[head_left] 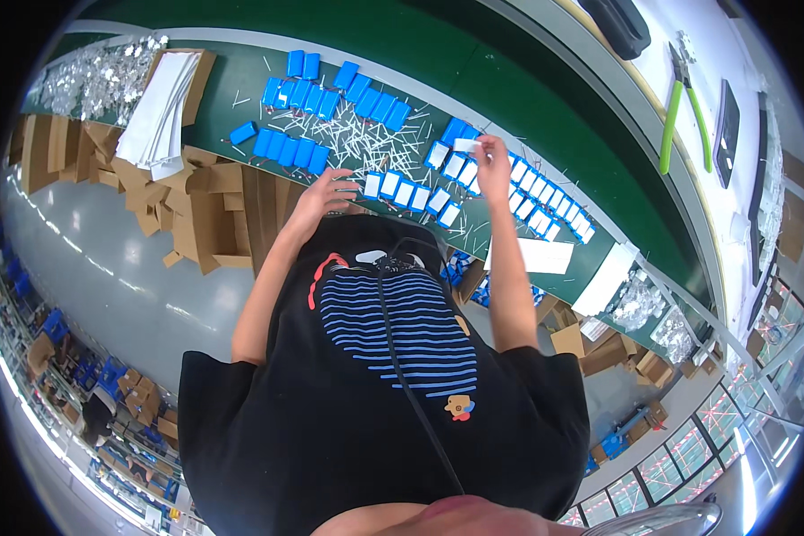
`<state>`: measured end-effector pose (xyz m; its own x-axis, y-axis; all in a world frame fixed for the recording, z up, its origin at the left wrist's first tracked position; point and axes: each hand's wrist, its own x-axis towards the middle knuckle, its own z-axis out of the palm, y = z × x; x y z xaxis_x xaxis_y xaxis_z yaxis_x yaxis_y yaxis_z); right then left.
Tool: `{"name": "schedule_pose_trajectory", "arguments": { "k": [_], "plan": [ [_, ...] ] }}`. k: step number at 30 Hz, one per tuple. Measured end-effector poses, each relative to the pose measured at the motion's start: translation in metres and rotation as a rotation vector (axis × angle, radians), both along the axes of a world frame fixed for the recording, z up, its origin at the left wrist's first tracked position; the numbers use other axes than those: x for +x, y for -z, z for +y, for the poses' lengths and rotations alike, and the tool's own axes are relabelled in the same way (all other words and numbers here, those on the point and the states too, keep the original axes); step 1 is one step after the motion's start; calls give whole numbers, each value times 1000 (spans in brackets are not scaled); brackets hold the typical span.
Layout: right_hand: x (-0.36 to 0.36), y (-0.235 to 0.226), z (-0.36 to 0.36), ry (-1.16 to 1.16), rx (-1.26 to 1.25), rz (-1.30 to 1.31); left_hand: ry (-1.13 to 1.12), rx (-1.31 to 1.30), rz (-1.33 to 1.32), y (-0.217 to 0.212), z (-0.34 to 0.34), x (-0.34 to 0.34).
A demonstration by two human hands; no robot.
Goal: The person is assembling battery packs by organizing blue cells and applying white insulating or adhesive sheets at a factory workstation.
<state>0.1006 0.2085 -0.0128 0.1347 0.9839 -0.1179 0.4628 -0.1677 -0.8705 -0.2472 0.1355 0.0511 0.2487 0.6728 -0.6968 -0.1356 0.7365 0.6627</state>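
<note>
Head view: right hand (489, 156) pinches a white label (465, 144) above blue battery packs (402, 192). Left hand (329, 189) rests half-open, empty, on the green table (223, 98).

The person wears a black short-sleeved T-shirt (375, 393) printed with blue horizontal stripes, a red curved mark and a small orange figure. A thin black cable (402, 357) runs down its front. Both forearms are bare.

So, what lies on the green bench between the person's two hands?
In the head view, a row of blue rectangular packs with white labels lies between left hand and right hand.
</note>
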Motion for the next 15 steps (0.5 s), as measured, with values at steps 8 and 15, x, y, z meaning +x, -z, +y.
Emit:
{"name": "schedule_pose_trajectory", "arguments": {
  "k": [8, 15],
  "plan": [
    [39, 34, 45, -254, -73, -139, -77, 4, 76, 3, -10, -9],
    [33, 50, 47, -314, -93, -172, -56, -8, 165, 2, -18, -10]
  ]
}}
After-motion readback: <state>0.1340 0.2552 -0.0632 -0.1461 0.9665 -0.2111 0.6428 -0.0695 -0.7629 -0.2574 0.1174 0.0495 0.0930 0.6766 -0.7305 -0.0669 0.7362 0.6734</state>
